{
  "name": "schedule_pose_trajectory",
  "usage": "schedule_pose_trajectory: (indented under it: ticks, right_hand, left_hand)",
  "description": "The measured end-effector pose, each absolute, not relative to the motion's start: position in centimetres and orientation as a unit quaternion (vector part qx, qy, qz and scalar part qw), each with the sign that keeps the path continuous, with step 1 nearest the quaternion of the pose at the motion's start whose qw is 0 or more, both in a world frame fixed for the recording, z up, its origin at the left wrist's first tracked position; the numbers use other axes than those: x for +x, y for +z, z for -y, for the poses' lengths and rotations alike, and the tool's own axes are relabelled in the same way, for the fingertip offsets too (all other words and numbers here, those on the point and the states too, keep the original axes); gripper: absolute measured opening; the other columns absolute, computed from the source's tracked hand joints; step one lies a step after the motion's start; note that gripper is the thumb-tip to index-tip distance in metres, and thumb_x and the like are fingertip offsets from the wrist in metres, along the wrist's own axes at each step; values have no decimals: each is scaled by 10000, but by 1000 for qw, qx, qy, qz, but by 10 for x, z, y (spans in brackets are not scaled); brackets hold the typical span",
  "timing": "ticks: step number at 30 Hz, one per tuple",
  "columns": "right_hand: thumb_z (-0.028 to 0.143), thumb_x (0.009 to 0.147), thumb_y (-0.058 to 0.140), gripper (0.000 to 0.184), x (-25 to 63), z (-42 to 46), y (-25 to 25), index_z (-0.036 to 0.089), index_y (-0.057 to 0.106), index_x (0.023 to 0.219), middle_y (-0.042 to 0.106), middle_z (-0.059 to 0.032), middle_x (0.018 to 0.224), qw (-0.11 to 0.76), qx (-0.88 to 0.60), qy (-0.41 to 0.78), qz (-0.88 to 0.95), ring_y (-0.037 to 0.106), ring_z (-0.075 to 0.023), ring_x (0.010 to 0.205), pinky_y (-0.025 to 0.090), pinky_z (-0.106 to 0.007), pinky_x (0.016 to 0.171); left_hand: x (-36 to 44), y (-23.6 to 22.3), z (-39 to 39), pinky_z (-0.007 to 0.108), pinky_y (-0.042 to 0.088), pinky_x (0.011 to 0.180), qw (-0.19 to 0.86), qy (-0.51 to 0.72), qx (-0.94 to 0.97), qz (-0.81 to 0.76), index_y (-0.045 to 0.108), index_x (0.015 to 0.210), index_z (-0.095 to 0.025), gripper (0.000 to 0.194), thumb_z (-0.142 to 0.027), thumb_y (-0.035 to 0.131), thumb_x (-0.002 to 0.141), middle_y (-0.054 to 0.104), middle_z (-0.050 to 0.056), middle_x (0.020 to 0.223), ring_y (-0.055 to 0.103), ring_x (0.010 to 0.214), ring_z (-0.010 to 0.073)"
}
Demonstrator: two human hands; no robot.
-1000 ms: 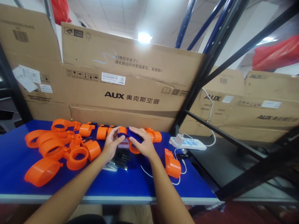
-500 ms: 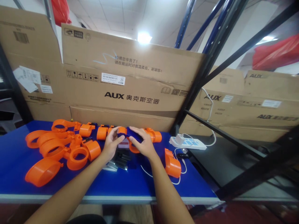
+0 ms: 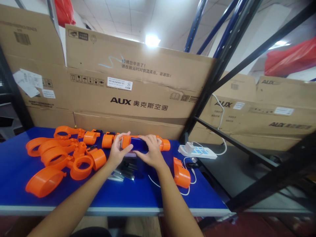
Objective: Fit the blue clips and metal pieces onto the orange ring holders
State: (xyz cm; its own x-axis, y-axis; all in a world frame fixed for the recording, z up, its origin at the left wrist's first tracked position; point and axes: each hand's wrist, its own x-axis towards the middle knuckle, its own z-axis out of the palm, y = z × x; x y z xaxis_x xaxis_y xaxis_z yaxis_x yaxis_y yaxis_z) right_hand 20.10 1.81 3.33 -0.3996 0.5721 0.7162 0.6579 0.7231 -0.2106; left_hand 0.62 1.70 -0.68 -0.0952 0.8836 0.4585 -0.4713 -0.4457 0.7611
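Over the back middle of the table, my left hand [image 3: 118, 150] is closed round an orange plastic piece [image 3: 126, 142], its thumb along the near side. A dark blue, smooth-faced part [image 3: 138, 143] adjoins that piece on the right. My right hand [image 3: 152, 152] grips the blue part's right end, fingers over the top and thumb below. What lies behind the fingers is hidden. Just under the hands are a small pinkish block [image 3: 130, 154] and several black and silver strips [image 3: 127, 171] on the table.
Several orange plastic rings [image 3: 55, 156] with arms lie at the left of the blue table [image 3: 98, 200]. One orange ring [image 3: 182, 176] sits at right beside a white cable [image 3: 186, 193]. A power strip [image 3: 197, 151] and a black post [image 3: 209, 95] stand farther right; a cardboard box [image 3: 138, 85] walls the back.
The held piece has turned, so a broad blue face now shows between my hands. My right hand has shifted slightly and its fingers are more curled over the top.
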Motion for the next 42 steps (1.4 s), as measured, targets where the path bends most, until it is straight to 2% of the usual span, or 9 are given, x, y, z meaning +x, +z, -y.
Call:
schedule_pose_trajectory:
  ticks: [5, 10, 24, 33, 42]
  right_hand:
    - [520, 856, 721, 560, 198, -19, 28, 298, 594, 1353, 626, -113, 1240, 389, -379, -96, 834, 523, -339, 1161, 345, -517, 996]
    - [543, 853, 721, 579, 197, -20, 26, 312, 597, 1369, 600, -118, 1257, 376, -381, -107, 838, 510, -341, 1165, 351, -522, 985]
    - [549, 841, 732, 618, 197, -22, 24, 341, 582, 1403, 587, -120, 1263, 385, -374, -100, 838, 499, -352, 1168, 376, -545, 997]
    - [566, 842, 728, 643, 196, -20, 25, 343, 565, 1424, 586, -120, 1263, 387, -376, -100, 836, 501, -350, 1170, 380, -545, 1003]
    - [571, 809, 764, 716, 194, -18, 27, 311, 556, 1443, 600, -133, 1272, 408, -371, -96, 829, 523, -349, 1185, 388, -539, 1026]
  left_hand:
    - [9, -1, -15, 454, 412, 1118, 457, 720, 468, -230, 580, 1072, -227, 575, -131, 910, 610, 669, 142, 1313, 610, 1268, 306]
    - [7, -1, -18, 463, 413, 1109, 436, 728, 468, -247, 560, 1018, -234, 497, -156, 890, 655, 716, 117, 1205, 650, 1207, 288]
    - [7, -2, -18, 457, 430, 1093, 463, 713, 468, -242, 570, 1032, -241, 478, -220, 890, 677, 707, 112, 1241, 641, 1220, 287]
    - [7, -7, -19, 466, 454, 1065, 424, 712, 502, -248, 527, 1074, -265, 431, -305, 828, 768, 695, 103, 1259, 639, 1215, 280]
    - [3, -7, -23, 469, 488, 1024, 415, 721, 493, -255, 554, 1096, -231, 484, -329, 858, 733, 720, 117, 1197, 670, 1165, 297]
